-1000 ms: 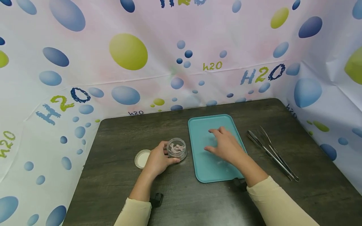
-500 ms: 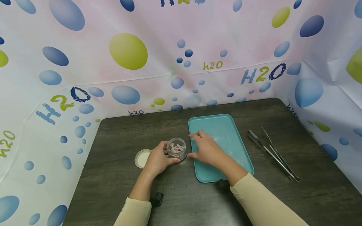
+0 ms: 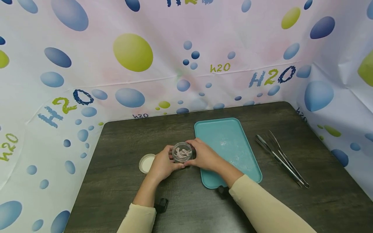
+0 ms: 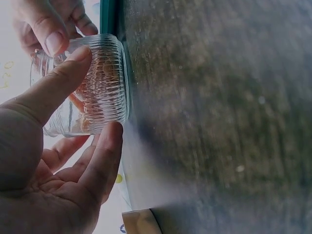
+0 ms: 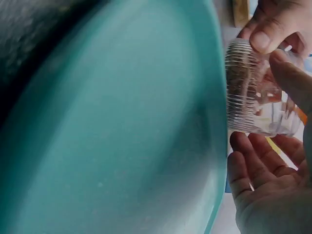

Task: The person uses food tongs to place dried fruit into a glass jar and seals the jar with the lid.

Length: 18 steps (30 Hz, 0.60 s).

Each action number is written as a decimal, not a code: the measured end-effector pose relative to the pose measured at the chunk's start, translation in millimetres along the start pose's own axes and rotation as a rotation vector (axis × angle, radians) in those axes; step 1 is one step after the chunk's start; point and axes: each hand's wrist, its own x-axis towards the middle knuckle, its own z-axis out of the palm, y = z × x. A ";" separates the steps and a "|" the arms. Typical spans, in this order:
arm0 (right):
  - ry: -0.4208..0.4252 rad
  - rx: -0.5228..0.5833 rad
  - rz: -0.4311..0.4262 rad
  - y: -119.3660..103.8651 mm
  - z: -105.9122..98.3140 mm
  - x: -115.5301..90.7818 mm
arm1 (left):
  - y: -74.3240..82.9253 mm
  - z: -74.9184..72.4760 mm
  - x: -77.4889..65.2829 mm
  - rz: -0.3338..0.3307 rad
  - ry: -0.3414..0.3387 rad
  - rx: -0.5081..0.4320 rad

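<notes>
A small clear ribbed jar [image 3: 182,152] stands on the dark table, left of the turquoise tray. Pinkish, cord-like pieces [image 3: 182,153] lie inside it, seen through its uncovered top. My left hand [image 3: 163,164] grips the jar from the left, thumb on the near side and fingers on the far side. From the right, my right hand [image 3: 205,156] curls round the same jar. In the right wrist view its thumb [image 5: 290,73] lies against the glass, with the fingers [image 5: 253,163] along the other side. Both thumbs nearly meet at the jar's near side.
A round lid [image 3: 146,163] with a white inside lies left of my left hand. The turquoise tray [image 3: 227,142], with whitish marks on it, lies under my right forearm. Metal tongs [image 3: 281,160] rest on the table right of the tray. A printed sheet [image 3: 163,48] hangs behind.
My right hand has moved left from above the tray to the jar and now holds its right side. My left hand and the jar have stayed in place.
</notes>
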 end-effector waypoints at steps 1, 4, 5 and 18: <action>-0.001 0.006 0.000 0.5 0.5 0.7 | 0.3 -0.2 -0.1 -0.003 -0.001 0.000; -0.020 0.038 0.004 1.7 0.9 3.0 | 1.2 -0.3 -0.1 -0.007 0.001 0.007; -0.029 0.052 0.007 2.0 0.7 3.5 | 1.4 -0.3 0.0 -0.003 0.001 0.013; -0.074 0.074 -0.002 7.4 4.1 7.2 | -1.5 0.5 -0.5 0.022 -0.019 -0.005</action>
